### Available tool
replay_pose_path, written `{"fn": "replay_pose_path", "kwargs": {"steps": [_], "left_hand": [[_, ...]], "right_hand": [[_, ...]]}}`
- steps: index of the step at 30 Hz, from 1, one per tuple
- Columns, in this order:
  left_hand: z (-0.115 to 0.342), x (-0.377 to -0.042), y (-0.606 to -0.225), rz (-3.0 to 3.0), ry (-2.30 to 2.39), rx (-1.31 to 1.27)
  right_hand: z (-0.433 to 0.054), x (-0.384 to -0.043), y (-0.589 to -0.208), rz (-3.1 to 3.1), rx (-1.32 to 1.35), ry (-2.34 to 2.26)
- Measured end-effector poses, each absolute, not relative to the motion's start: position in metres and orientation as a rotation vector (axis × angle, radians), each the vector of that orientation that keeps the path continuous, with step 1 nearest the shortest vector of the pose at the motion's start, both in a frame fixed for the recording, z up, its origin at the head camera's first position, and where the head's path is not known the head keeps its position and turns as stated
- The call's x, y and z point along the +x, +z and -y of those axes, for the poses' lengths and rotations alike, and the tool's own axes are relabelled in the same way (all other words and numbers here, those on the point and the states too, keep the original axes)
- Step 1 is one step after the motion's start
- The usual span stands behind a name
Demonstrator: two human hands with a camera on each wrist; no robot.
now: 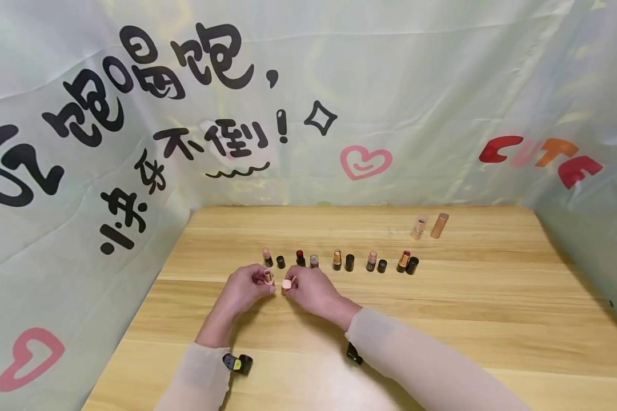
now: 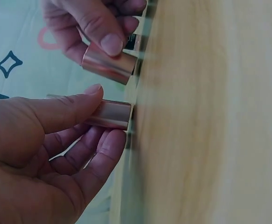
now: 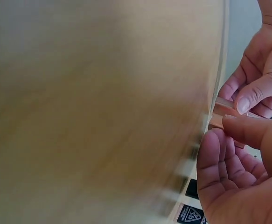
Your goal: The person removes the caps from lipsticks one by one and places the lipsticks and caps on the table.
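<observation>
Uncapped lipstick and its rose-gold cap held side by side

An uncapped lipstick [image 1: 268, 278] is pinched between the thumb and curled fingers of the left hand [image 1: 244, 291], its gold inner tube pointing up. A rose-gold cap [image 1: 286, 286] is pinched by the right hand [image 1: 312, 290], thumb against curled fingers. The two pieces are held just apart; whether either touches the wooden table [image 1: 468, 319] cannot be told.

Places are given from the gold-tubed lipstick [image 1: 337, 258] with a black base. Both held pieces are found to its left and nearer the person. Farther left in its row, a pink lipstick [image 1: 267, 257], a small black cap [image 1: 280, 262], a red lipstick [image 1: 300, 257] and a clear cap [image 1: 314, 261] are set out. Just to its right a tall black cap [image 1: 349, 262] is placed, followed by a second pink lipstick [image 1: 372, 260], a short black cap [image 1: 383, 266], a dark-red lipstick in gold [image 1: 404, 261] and another black cap [image 1: 413, 265]. Beyond it, to the right, a clear-walled lipstick [image 1: 419, 227] and a tall rose-gold tube [image 1: 439, 226] are seen.
</observation>
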State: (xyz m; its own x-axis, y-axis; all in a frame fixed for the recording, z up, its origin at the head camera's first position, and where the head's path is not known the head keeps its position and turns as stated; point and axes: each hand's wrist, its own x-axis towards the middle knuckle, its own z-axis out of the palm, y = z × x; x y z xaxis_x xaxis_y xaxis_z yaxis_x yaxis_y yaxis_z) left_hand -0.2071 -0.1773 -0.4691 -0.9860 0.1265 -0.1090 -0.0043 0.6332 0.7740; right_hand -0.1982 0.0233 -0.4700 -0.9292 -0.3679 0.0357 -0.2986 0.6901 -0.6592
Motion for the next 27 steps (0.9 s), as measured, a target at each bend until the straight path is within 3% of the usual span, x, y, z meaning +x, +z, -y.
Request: {"fn": "replay_pose_path", "kwargs": {"steps": [27], "left_hand": [[0.180,-0.208,-0.473,-2.700,1.233,0.061]], "right_hand": [[-0.011,-0.208,-0.472,-2.823,-0.532,-0.921]]}}
